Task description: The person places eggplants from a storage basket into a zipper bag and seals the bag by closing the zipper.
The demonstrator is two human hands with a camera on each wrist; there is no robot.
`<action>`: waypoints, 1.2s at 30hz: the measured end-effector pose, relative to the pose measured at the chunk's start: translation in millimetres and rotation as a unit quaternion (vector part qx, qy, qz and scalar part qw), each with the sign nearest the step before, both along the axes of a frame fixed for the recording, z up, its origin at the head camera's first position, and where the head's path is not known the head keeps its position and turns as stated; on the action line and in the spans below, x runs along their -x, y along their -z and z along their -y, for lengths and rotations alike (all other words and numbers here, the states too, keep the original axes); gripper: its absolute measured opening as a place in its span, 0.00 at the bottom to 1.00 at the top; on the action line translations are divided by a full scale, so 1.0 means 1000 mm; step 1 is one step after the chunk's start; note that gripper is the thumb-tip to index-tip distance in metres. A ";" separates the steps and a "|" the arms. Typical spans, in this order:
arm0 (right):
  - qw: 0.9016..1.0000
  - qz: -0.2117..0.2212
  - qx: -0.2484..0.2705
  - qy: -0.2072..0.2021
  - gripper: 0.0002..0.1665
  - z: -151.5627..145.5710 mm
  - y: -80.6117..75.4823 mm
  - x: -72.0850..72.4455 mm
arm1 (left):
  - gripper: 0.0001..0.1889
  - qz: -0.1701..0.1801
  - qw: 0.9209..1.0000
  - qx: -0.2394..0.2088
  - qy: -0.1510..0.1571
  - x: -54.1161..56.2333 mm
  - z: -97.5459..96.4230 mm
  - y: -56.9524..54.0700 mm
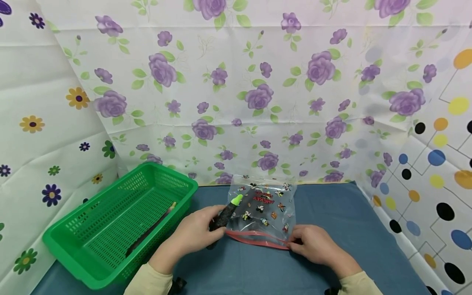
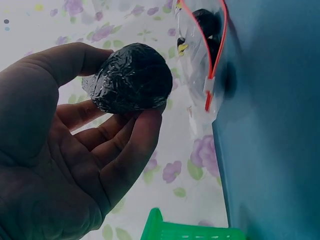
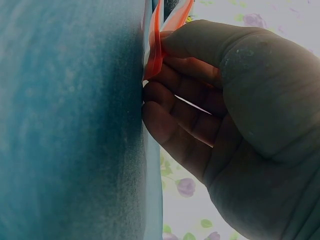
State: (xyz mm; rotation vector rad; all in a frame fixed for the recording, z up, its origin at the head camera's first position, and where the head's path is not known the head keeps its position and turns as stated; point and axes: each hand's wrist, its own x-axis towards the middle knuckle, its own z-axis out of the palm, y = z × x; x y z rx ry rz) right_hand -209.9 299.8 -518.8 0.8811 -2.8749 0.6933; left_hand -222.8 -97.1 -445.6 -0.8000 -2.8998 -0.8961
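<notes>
My left hand (image 1: 195, 230) grips a black, shiny-wrapped stick-like thing (image 1: 223, 217) with a lime-green tip, slanted over the left side of a clear zip bag (image 1: 254, 205). Its thick rounded end (image 2: 132, 80) faces the left wrist camera, between thumb and fingers. The bag lies on the table, printed with small cartoon figures and red lettering, its red zip edge (image 1: 254, 241) toward me and slightly parted. At the right corner of that edge, my right hand (image 1: 312, 243) pinches the red strip (image 3: 154, 55) between thumb and fingers. A dark shape shows through the bag in the left wrist view; what it is I cannot tell.
A green plastic basket (image 1: 60, 241) stands at the left, holding a thin dark stick (image 1: 149, 231) with a tan end. Blue cloth (image 1: 328, 209) covers the table. Flowered sheeting (image 1: 236, 82) hangs behind, with a dotted sheet (image 1: 435, 180) at the right.
</notes>
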 end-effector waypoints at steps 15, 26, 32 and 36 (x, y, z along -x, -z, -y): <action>1.000 -0.001 -0.003 0.002 0.08 -0.001 -0.002 0.001 | 0.31 0.012 0.998 0.026 0.056 -0.003 -0.018 0.012; 1.000 0.007 -0.001 0.000 0.08 0.001 0.000 0.001 | 0.26 0.043 0.995 0.037 0.087 -0.009 -0.027 0.015; 1.000 0.004 -0.001 0.000 0.08 0.000 0.000 0.001 | 0.22 0.044 0.992 0.044 0.105 -0.011 -0.032 0.019; 1.000 0.000 -0.002 -0.001 0.08 0.000 0.000 0.001 | 0.23 0.040 0.991 0.053 0.119 -0.011 -0.035 0.022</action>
